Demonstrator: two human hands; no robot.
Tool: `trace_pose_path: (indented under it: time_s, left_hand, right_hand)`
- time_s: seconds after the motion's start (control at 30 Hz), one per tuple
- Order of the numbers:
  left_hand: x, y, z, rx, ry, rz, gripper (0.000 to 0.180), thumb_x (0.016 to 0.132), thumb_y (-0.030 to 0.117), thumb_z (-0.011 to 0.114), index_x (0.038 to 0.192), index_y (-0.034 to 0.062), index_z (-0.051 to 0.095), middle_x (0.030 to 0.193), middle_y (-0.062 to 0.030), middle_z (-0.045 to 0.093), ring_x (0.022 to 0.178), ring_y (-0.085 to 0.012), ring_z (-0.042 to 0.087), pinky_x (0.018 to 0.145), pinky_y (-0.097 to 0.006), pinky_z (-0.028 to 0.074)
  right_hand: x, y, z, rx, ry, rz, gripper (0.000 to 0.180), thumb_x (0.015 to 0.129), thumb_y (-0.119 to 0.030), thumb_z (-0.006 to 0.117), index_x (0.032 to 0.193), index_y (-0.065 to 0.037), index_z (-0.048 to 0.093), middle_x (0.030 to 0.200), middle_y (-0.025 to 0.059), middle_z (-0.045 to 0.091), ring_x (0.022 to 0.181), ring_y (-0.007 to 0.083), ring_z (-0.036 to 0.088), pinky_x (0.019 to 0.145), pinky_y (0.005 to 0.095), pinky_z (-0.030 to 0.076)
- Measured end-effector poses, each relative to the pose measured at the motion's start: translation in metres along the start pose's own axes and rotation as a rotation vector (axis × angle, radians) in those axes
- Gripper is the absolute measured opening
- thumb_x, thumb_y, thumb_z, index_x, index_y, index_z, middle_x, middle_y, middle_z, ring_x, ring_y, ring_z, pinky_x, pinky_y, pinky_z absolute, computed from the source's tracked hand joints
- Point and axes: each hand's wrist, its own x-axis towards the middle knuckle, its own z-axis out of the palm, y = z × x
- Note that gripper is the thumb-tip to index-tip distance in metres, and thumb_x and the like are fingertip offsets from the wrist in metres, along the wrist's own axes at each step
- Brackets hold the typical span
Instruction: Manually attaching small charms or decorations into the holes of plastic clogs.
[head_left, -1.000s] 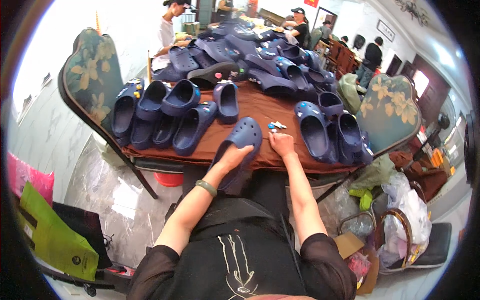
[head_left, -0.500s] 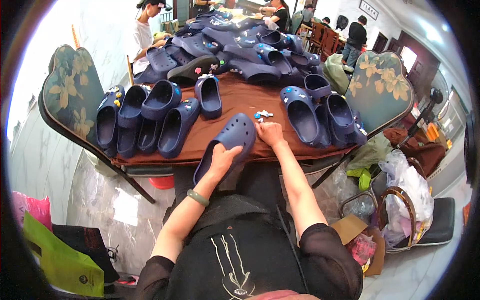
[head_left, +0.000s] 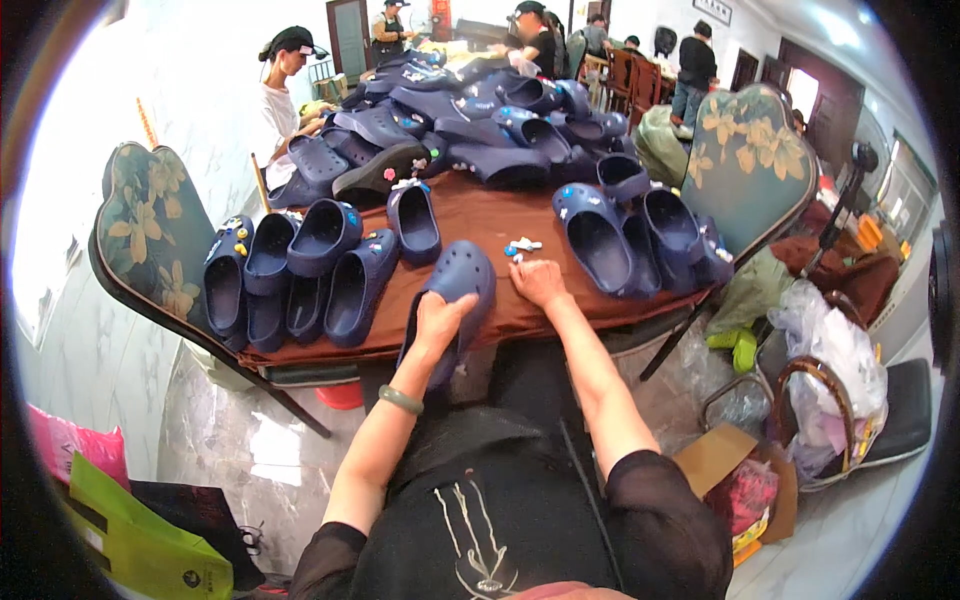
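Observation:
My left hand (head_left: 440, 325) grips a navy clog (head_left: 465, 272) at the near edge of the table, with the thumb over its upper and the fingers hidden inside or behind it. The clog's toe points away from me, and its holes carry no charms that I can see. To its right, my right hand (head_left: 538, 283) rests on the brown cloth (head_left: 500, 215) with fingers curled together. Small blue and white shoe charms (head_left: 524, 245) lie just beyond its fingertips. Whether a charm sits between those fingers is too small to make out.
Decorated navy clogs (head_left: 362, 285) stand at the left, with more clogs (head_left: 597, 240) at the right. A large clog pile (head_left: 470, 110) covers the far table. Floral-backed chairs (head_left: 750, 150) flank both sides. A cardboard box (head_left: 725, 455) sits low right. Other people work beyond.
The whole view has shifted slightly. The clog in my left hand has turned, its toe now pointing more straight ahead. My right hand stays by the charms, fingers still curled.

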Motion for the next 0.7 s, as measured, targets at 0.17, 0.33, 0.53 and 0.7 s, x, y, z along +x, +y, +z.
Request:
trace_pose_path:
  time_s: [0.17,0.33,0.53,0.7]
  left_hand:
    - [0.018,-0.009,-0.006,-0.004,-0.095,-0.018,0.027,0.073,0.007,0.066,0.099,-0.001,0.063,0.09,-0.0053,0.065,0.079,-0.0154,0.061,0.073,-0.029,0.049]
    - [0.002,0.004,-0.012,-0.066,-0.183,-0.16,0.024,0.073,0.006,0.066,0.097,-0.0005,0.062,0.087,-0.0058,0.064,0.075,-0.0118,0.06,0.065,-0.026,0.049]
    - [-0.001,0.031,-0.013,-0.555,-0.306,-0.383,0.04,0.086,0.03,0.06,0.111,-0.0006,0.055,0.099,-0.0089,0.063,0.083,-0.0172,0.063,0.073,-0.031,0.052]
    - [0.023,-0.004,-0.01,-0.904,-0.223,-0.545,0.033,0.08,0.02,0.058,0.104,-0.0022,0.056,0.096,-0.0154,0.064,0.083,-0.0267,0.064,0.076,-0.04,0.053]
  right_hand:
    - [0.003,0.014,0.016,-0.02,0.084,-0.038,0.036,0.083,-0.029,0.055,0.052,-0.011,0.057,0.056,0.0107,0.059,0.051,0.0275,0.06,0.048,0.0406,0.046]
    - [0.015,0.028,0.011,0.405,0.187,0.515,0.041,0.088,-0.034,0.051,0.063,-0.003,0.06,0.063,0.019,0.057,0.059,0.0317,0.06,0.053,0.0404,0.043]
    - [0.036,0.052,0.024,0.486,0.236,0.404,0.023,0.085,-0.024,0.052,0.081,-0.004,0.06,0.079,0.0187,0.06,0.077,0.0368,0.058,0.067,0.0452,0.045]
    - [0.039,0.052,0.046,0.144,-0.264,0.343,0.019,0.08,-0.023,0.061,0.097,-0.017,0.065,0.111,0.0116,0.053,0.099,0.0355,0.052,0.085,0.0442,0.045]
